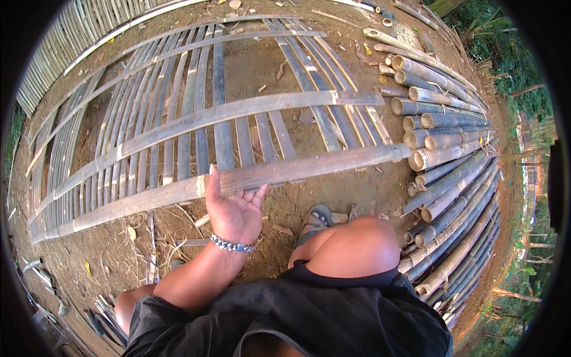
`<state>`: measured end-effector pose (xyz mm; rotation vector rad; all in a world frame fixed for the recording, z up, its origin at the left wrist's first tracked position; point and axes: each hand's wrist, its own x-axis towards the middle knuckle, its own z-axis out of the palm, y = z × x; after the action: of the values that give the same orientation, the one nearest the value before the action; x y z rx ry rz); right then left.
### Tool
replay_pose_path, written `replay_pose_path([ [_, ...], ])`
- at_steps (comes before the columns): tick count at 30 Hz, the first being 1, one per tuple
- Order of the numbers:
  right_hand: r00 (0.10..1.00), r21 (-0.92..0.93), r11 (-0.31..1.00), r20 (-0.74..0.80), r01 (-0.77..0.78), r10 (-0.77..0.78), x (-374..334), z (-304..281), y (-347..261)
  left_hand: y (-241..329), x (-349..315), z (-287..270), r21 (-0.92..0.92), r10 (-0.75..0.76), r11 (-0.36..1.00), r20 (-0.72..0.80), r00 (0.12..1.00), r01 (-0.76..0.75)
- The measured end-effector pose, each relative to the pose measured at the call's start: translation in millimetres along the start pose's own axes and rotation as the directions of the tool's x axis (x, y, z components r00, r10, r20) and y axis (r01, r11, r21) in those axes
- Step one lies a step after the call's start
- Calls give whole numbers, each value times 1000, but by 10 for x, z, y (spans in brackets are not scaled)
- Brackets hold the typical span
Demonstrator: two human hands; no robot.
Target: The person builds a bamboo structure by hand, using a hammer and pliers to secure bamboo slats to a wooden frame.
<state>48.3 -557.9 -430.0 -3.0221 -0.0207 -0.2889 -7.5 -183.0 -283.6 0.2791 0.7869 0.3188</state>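
Note:
My left hand (234,217), with a silver chain bracelet (231,244) at the wrist, holds the near bamboo rail (256,177) of a slatted bamboo panel (196,128). The palm faces up. My thumb lies against the rail's front and the fingers curl beneath it, their tips partly hidden. Long split-bamboo rails run left to right across the panel, and narrower slats cross them. Most slats sit close together at the left and middle; a wide gap separates them from a group at the right. My right hand is out of sight.
A large stack of bamboo poles (443,140) lies at the right, close to the panel's end. A bamboo slat fence (77,44) stands at the far left. Short bamboo pieces (43,275) lie at the lower left. My sandalled foot (316,219) rests on the dirt ground.

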Motion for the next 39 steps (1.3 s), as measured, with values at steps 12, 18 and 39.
replay_pose_path([
  [12,607,73,605,-6,793,-794,1590,-1413,-1314,158,-333,125,43,7,999,-1,1000,-6],
  [18,521,120,517,-3,848,-854,1619,-2215,-1628,389,-703,181,114,149,980,119,982,-163],
  [39,440,43,438,-51,898,-896,1448,-4369,-2439,1440,-1026,127,89,590,-793,358,-723,-603],
])
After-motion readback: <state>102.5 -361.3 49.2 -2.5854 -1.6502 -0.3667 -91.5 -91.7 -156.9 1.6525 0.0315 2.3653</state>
